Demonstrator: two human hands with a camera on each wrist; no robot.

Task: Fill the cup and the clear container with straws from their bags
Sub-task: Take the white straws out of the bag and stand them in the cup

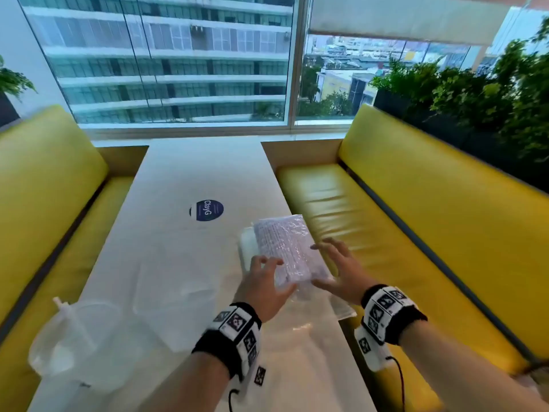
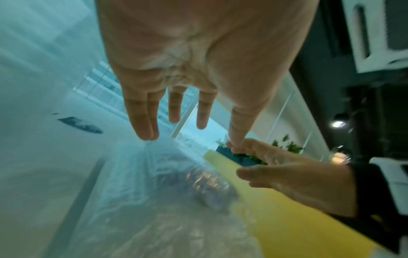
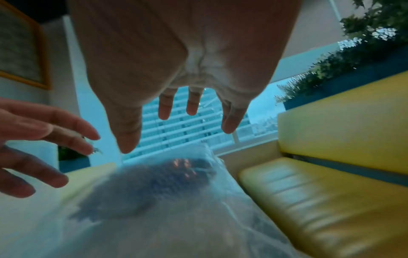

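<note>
Head view: both hands hover with fingers spread, grasping nothing, the left hand (image 1: 265,288) and right hand (image 1: 341,270) flanking the bag of straws (image 1: 285,248) at the worktop's (image 1: 184,173) right edge, probably to lift it. The cup (image 1: 74,337) stands near-left.

Left wrist view: the fingers (image 2: 145,120) hang straight above the crinkled plastic.

Right wrist view: a yellow bench (image 3: 320,200) sits just beside the bag.

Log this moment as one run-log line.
stage: reaching for bag of straws | left hand: open, at bag's left | right hand: open, at bag's right | cup: near-left on table
</note>
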